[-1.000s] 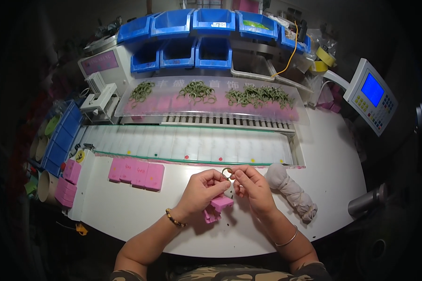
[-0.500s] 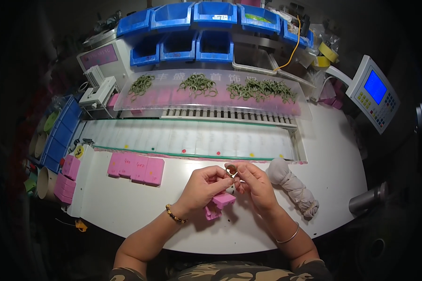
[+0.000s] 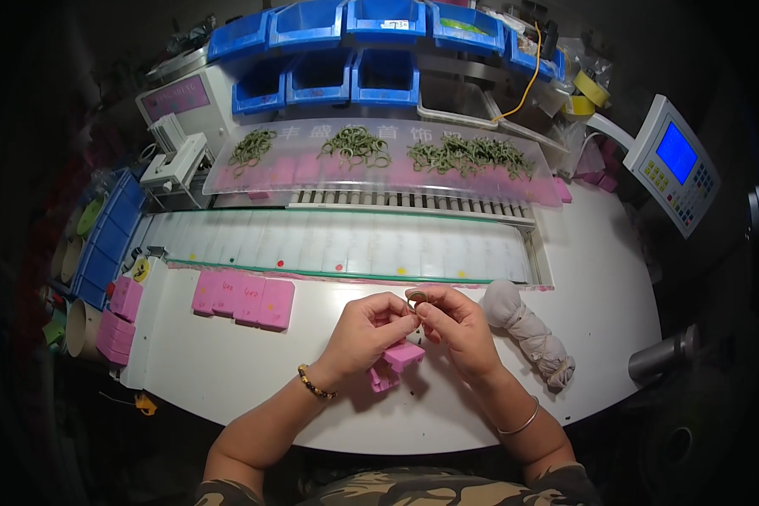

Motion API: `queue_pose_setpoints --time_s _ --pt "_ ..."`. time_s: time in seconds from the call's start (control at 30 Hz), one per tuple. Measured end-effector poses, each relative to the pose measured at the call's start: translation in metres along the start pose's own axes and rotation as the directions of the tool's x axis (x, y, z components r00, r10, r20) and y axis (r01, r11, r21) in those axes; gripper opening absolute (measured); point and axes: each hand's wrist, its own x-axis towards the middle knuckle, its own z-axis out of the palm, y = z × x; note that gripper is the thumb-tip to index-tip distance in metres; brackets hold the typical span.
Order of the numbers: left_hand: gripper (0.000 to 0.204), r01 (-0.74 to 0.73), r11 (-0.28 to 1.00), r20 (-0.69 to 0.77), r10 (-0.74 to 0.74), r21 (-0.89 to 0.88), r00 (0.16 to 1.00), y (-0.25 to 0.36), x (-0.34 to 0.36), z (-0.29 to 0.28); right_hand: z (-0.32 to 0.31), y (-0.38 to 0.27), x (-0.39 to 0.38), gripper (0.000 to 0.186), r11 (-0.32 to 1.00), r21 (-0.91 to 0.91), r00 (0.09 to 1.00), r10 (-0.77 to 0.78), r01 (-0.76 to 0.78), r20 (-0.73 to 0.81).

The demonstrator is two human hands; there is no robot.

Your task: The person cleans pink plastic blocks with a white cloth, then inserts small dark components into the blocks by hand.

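My left hand [image 3: 371, 333] is closed on a small olive-green ring [image 3: 416, 299], pinching it near my right hand [image 3: 454, 329]. The right hand's thumb and fingers also grip that ring, and the fingertips of both hands meet around it. Directly beneath them, pink foam pieces [image 3: 396, 363] with cut-outs lie on the white worktop [image 3: 270, 379]. A bundled light-grey cloth [image 3: 527, 333] lies to the right of my right hand.
Pink blocks [image 3: 243, 299] lie left. Behind runs a conveyor [image 3: 346, 244] with coloured dots, below a translucent shelf [image 3: 299, 177] bearing olive ring piles [image 3: 468, 156]. Blue bins [image 3: 384, 80] stand above. A keypad screen [image 3: 670, 164] is at right, a metal cylinder [image 3: 658, 354] below it.
My fingertips have drawn closer round the ring, the right thumb now over it. The dotted plates on the conveyor have shifted left. The whole view has shifted slightly upward.
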Motion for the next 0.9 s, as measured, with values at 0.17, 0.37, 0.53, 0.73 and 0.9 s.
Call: queue_pose_setpoints --time_s 0.17,0.37,0.53,0.73,0.9 --pt "0.010 -0.027 1.000 -0.001 0.027 -0.004 1.000 -0.0012 0.0005 -0.0004 0.0005 0.0008 0.0003 0.022 1.000 -0.002 1.000 -0.017 0.017 -0.005" --pt "0.010 -0.017 1.000 -0.007 0.017 0.013 1.000 -0.0005 0.0011 -0.0015 -0.0001 0.0001 -0.0005 0.024 1.000 -0.013 1.000 -0.019 0.019 -0.003" --pt "0.010 -0.032 0.999 -0.025 0.032 -0.002 0.999 0.0018 -0.0013 -0.0006 0.0020 -0.0013 -0.0012 0.026 0.999 -0.022 0.999 -0.037 0.037 0.003" --pt "0.009 -0.068 0.997 -0.055 0.070 0.043 0.996 0.0000 -0.0012 0.0017 0.0025 -0.0026 -0.0007 0.024 0.997 -0.006 0.997 -0.072 0.072 -0.016" --pt "0.011 -0.164 0.979 -0.113 0.178 0.119 0.978 -0.0048 -0.0009 0.0044 0.0022 -0.0012 -0.0007 0.017 0.985 -0.039 0.986 -0.166 0.166 0.006"
